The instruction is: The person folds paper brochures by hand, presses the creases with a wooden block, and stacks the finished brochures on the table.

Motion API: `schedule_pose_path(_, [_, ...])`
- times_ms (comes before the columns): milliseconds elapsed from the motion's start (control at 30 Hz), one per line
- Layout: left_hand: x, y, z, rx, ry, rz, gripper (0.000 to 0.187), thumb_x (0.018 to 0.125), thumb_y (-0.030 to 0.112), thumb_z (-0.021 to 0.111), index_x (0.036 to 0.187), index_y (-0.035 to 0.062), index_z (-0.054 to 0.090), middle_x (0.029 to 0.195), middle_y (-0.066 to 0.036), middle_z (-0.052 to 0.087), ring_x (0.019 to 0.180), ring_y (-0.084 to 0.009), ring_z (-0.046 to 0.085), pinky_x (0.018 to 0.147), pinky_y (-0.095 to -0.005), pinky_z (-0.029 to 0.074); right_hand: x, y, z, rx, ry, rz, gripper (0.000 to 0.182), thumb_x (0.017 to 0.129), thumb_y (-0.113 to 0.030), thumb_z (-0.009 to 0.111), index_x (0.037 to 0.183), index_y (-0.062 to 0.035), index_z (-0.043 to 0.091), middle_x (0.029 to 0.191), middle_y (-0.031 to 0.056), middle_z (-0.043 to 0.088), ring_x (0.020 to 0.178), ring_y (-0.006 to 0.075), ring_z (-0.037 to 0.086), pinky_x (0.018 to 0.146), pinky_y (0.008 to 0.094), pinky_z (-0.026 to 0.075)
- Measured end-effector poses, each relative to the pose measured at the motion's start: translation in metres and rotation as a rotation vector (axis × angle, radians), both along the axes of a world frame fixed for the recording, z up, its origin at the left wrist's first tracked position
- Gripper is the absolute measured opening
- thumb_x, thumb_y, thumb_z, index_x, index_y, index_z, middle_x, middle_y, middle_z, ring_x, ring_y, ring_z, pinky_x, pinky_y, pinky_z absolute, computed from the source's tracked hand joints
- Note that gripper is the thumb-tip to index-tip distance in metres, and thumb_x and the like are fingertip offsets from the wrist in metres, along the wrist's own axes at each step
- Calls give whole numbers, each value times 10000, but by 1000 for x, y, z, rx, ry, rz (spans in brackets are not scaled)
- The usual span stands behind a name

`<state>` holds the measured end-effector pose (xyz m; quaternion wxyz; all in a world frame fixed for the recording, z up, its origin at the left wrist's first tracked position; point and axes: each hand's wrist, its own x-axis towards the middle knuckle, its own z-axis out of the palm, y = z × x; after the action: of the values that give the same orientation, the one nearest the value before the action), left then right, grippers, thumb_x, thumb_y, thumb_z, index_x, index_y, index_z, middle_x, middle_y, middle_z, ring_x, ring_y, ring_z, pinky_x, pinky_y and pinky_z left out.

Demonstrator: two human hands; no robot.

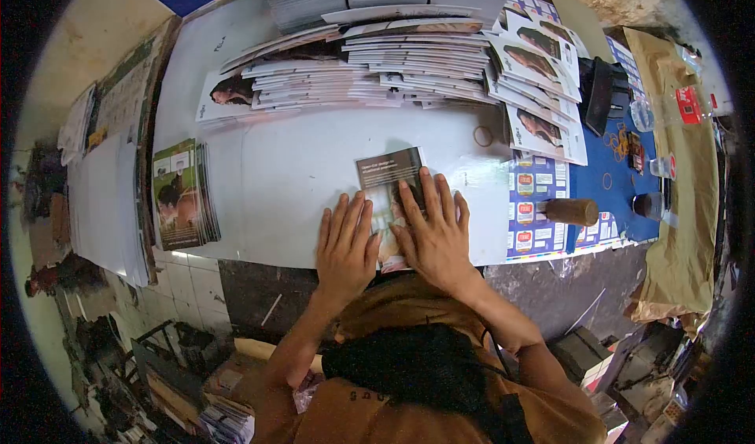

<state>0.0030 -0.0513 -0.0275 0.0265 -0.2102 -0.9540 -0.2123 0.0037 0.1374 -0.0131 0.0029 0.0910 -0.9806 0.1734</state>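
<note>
A printed leaflet [391, 170] with a dark top panel and white text lies on the white table [291, 153] in front of me. My right hand [434, 228] rests flat on its right part, fingers spread. Along the leaflet's left edge lies my left hand [346, 235], palm down with the fingers extended and slightly apart. Neither hand grips anything. The lower part of the leaflet is partly hidden by my hands.
Overlapping stacks of white booklets [425, 62] fill the back. A pile of green leaflets [179, 196] stands at the left. On the right are a brown cylinder [572, 212], a rubber band [483, 136], a black pouch [605, 90], plastic cups [649, 205] and a red-labelled bottle [690, 105].
</note>
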Motion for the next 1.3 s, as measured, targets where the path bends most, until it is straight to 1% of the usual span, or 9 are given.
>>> schedule_pose_path(533, [-1, 2, 5, -52, -36, -34, 494, 969, 220, 534, 1425, 36, 494, 1530, -137, 417, 1446, -372, 333, 1175, -564, 237, 0, 5, 10, -74, -6, 28, 686, 904, -339, 658, 1510, -136, 410, 1595, 205, 273, 1438, 424, 289, 1139, 573, 236])
schedule_pose_path(633, [-2, 1, 5, -35, -25, -38, 490, 968, 214, 530, 1424, 38, 494, 1534, -134, 409, 1448, -375, 326, 1171, -573, 239, 25, 44, 32, -450, 131, -80, 761, 833, -234, 751, 1490, -59, 410, 1542, 256, 331, 1404, 440, 334, 1137, 539, 261])
schedule_pose_path(767, [0, 4, 4, -47, -32, -23, 487, 967, 213, 528, 1420, 36, 494, 1541, -135, 397, 1446, -384, 324, 1162, -591, 244, 47, 115, 37, -205, 743, -567, 901, 815, -250, 808, 1502, 6, 284, 1523, 203, 349, 1415, 352, 325, 1131, 511, 275])
schedule_pose_path(867, [-1, 5, 3, -77, 17, -5, 484, 933, 221, 569, 1385, 49, 543, 1520, -96, 430, 1419, -349, 368, 1152, -555, 286, 54, 156, 27, -103, 707, -796, 768, 918, -210, 724, 1520, -32, 282, 1515, 166, 382, 1400, 310, 378, 1138, 511, 305])
schedule_pose_path(967, [-1, 5, 5, -68, 14, -14, 484, 932, 218, 574, 1384, 47, 543, 1516, -98, 433, 1423, -346, 362, 1159, -553, 269, 52, 174, 6, -498, 508, -815, 620, 908, -73, 699, 1443, -1, 395, 1444, 172, 452, 1333, 279, 426, 1131, 427, 317])
schedule_pose_path(1000, [-1, 4, 5, -66, 16, -15, 484, 932, 219, 575, 1384, 47, 543, 1515, -99, 433, 1423, -345, 362, 1161, -553, 266, 53, 189, -22, -710, 498, -738, 531, 919, -21, 661, 1402, 5, 441, 1362, 156, 515, 1259, 249, 489, 1111, 396, 352])
schedule_pose_path(1133, [-2, 5, 5, -51, -7, -13, 486, 945, 219, 558, 1397, 46, 525, 1525, -108, 419, 1429, -355, 351, 1161, -563, 254, 45, 154, -19, -612, 600, -563, 506, 890, -7, 677, 1347, 5, 460, 1297, 155, 540, 1182, 271, 546, 1038, 409, 426])
schedule_pose_path(1200, [0, 4, 5, -42, -39, -26, 498, 963, 219, 530, 1429, 48, 486, 1545, -122, 394, 1447, -377, 321, 1165, -585, 236, 51, 130, 6, -572, 263, -187, 597, 746, -19, 783, 1284, -44, 525, 1295, 162, 554, 1144, 314, 582, 1016, 417, 408])
schedule_pose_path(1300, [-1, 5, 3, -76, -44, -23, 498, 964, 226, 533, 1429, 51, 488, 1544, -121, 394, 1454, -373, 308, 1171, -574, 227, 24, 82, 60, -36, -5, 441, 580, 793, -200, 621, 1369, -246, 575, 1375, 45, 521, 1267, 248, 464, 951, 554, 330])
